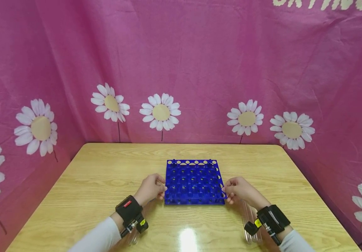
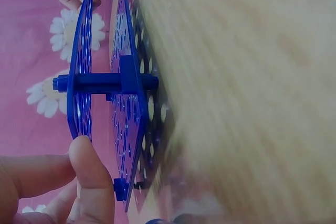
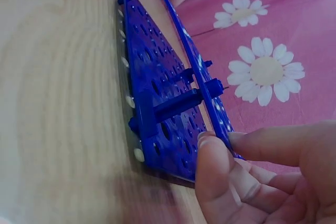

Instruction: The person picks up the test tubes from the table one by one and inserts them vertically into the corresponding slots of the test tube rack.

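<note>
A blue test tube rack (image 1: 193, 182) stands at the middle of the table, two perforated plates joined by short posts. My left hand (image 1: 152, 186) pinches the near left edge of its upper plate between thumb and index finger; the left wrist view shows the thumb (image 2: 89, 163) at that edge. On the opposite side, my right hand (image 1: 239, 189) grips the near right corner of the same plate. From the right wrist, the upper plate (image 3: 194, 56) looks skewed against the lower plate (image 3: 157, 85), wider apart at one end.
Clear glass tubes (image 1: 249, 227) lie on the wooden table (image 1: 111, 168) beneath my right wrist. More clear tubes (image 1: 134, 238) lie under the left wrist, partly hidden by its camera. A pink curtain (image 1: 196, 70) with white daisies hangs behind the table's back edge and along the sides.
</note>
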`<state>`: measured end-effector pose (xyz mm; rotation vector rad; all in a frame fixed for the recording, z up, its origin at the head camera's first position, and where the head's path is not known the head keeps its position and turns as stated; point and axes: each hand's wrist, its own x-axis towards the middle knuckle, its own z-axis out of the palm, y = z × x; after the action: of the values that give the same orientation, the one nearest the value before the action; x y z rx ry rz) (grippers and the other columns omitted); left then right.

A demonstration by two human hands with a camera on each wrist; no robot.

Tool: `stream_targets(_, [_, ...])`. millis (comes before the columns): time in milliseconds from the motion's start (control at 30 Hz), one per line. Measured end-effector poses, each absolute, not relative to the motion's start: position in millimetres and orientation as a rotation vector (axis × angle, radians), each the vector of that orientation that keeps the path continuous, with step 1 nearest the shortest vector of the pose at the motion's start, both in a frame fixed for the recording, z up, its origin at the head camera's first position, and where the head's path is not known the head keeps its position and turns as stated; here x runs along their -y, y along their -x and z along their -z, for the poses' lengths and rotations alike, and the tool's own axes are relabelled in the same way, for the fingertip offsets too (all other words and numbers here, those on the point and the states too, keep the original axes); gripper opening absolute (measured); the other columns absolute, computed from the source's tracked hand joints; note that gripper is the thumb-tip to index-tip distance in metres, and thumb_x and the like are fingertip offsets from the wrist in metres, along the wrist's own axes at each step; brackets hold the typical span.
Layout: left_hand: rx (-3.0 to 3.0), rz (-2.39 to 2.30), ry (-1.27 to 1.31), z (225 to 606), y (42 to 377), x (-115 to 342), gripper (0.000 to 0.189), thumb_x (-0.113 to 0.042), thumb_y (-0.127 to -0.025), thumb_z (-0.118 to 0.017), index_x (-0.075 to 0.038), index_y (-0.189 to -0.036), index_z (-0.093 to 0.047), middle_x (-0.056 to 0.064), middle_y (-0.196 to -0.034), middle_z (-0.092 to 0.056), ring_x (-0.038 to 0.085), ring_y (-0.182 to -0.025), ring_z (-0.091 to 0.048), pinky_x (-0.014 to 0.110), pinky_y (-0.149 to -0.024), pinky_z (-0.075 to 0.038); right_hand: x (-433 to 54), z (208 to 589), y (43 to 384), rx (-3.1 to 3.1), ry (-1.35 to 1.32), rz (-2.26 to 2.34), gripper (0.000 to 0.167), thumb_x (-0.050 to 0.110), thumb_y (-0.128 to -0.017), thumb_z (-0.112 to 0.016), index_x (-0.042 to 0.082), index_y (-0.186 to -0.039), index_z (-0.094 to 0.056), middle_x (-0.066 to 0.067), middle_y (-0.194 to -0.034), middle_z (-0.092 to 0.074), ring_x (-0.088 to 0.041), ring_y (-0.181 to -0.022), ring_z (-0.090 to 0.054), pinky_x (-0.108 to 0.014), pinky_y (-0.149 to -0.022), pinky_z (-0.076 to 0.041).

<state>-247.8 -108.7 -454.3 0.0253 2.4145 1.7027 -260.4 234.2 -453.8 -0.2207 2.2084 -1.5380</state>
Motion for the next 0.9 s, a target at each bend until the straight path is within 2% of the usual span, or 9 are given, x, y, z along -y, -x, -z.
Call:
stream_targets(267, [-2.371,-1.709,-0.088,459.3,227.4,110.6,0.018,0.01,-0.089,-0.057,0.009,-0.107,-0.053,0.008,-0.071,-0.058,0.013,-0.054,-0.056,0.031,-0.052,-0.056,-241.1,456.8,239.7,-2.116,0.266,1.571,0.013,0.006,-0.093,-0.053,-0.007,-0.094,-0.054,-0.003,-0.072,-0.058,-0.01,-0.056,-0.06,-0.027,-0.056,-0.056])
stream_targets(667, [-2.321,-1.715,-0.113,456.7,193.5,114.4,0.02,0.011,-0.086,-0.057,0.009,-0.105,-0.052,0.01,-0.077,-0.06,0.013,-0.054,-0.058,0.031,-0.052,-0.056,-246.8,458.1,214.8,-1.995,0.32,1.569,0.01,0.006,-0.093,-0.055,-0.003,-0.09,-0.054,-0.002,-0.068,-0.06,-0.01,-0.055,-0.062,-0.026,-0.054,-0.056])
stream_targets(900, [-2.29,-1.715,-0.125,456.2,184.6,115.4,0.019,0.01,-0.088,-0.058,0.008,-0.106,-0.051,0.012,-0.078,-0.061,0.013,-0.056,-0.059,0.029,-0.053,-0.056,-250.1,459.5,208.6,-1.903,0.322,1.593,0.013,0.01,-0.093,-0.059,0.0,-0.088,-0.051,-0.001,-0.068,-0.06,-0.01,-0.056,-0.063,-0.025,-0.053,-0.056])
